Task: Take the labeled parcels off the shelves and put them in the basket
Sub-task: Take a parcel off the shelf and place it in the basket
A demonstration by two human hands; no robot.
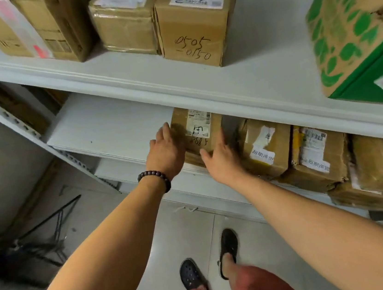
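A brown cardboard parcel (199, 134) with a white label and handwriting sits at the front of the lower white shelf (109, 128). My left hand (166, 151), with a dark bead bracelet at the wrist, lies flat against the parcel's left side, fingers apart. My right hand (221, 158) is spread at the parcel's right front corner, touching it. Neither hand has closed around it. A dark wire basket (36, 241) stands on the floor at the lower left, blurred.
More labeled parcels (265, 145) fill the lower shelf to the right. The upper shelf (249, 75) carries several brown boxes, one marked 0505 (193, 31), and a green-printed carton (352, 28). A perforated steel upright (8, 116) runs at the left. My feet stand on the tiled floor below.
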